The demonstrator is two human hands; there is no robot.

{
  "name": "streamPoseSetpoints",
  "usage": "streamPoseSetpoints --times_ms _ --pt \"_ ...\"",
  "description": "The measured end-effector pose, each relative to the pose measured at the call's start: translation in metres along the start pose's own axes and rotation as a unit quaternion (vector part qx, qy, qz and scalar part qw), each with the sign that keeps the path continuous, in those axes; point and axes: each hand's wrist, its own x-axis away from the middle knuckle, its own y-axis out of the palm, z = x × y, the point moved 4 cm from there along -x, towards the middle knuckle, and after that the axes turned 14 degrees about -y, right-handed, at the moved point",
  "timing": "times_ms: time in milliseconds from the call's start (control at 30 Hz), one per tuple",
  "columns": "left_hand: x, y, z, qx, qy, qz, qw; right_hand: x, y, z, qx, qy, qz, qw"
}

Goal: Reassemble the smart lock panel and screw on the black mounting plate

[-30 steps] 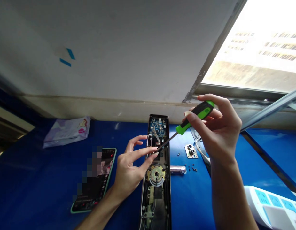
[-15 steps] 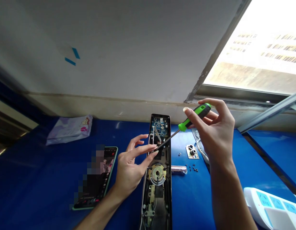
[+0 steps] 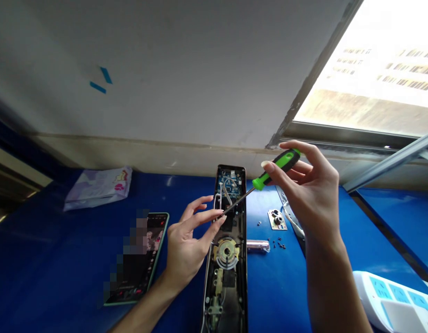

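Note:
My right hand (image 3: 304,185) grips a screwdriver (image 3: 277,167) by its green and black handle, its shaft slanting down to the left. At the tip, my left hand (image 3: 189,240) pinches with thumb and forefinger, the other fingers raised. Whether a small screw sits there too cannot be made out. Both hands are above a long, narrow black device housing, an opened door lock by its look (image 3: 235,282). Inside it show a blue circuit board (image 3: 229,182), white wires (image 3: 227,194) and a round metal mechanism (image 3: 227,253).
Right of the housing lie small dark screws (image 3: 280,244), a metal cylinder (image 3: 258,246), a square plate with a part on it (image 3: 277,219) and a partly hidden panel with wires (image 3: 293,222). A phone (image 3: 139,263) and packet (image 3: 98,187) lie left; a power strip (image 3: 394,296) stands right.
The screwdriver and both hands have shifted slightly left in view, the right hand's fingers a little more. The tip stays between my left fingertips.

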Motion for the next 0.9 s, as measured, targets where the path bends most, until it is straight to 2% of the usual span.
streamPoseSetpoints --times_ms 133,300,433,633,833,900 --pt "0.000 -0.001 0.003 -0.010 0.021 0.005 1.000 0.001 0.003 -0.006 -0.014 -0.007 -0.075 0.997" --pt "0.002 0.000 0.004 -0.012 0.037 -0.003 0.999 0.004 0.010 -0.013 -0.049 -0.018 -0.053 0.997" --pt "0.001 0.001 0.003 -0.021 0.040 -0.014 0.999 0.007 0.018 -0.018 -0.042 -0.040 -0.062 0.996" --pt "-0.003 -0.004 0.005 -0.052 0.075 -0.051 0.995 0.011 0.015 -0.034 0.001 -0.140 -0.032 0.990" --pt "-0.006 -0.001 -0.001 -0.083 0.011 -0.079 0.993 0.016 0.019 -0.040 0.020 -0.282 -0.005 0.959" --pt "-0.005 0.002 -0.002 -0.098 0.003 -0.086 0.991 0.018 0.022 -0.039 0.023 -0.295 -0.013 0.955"
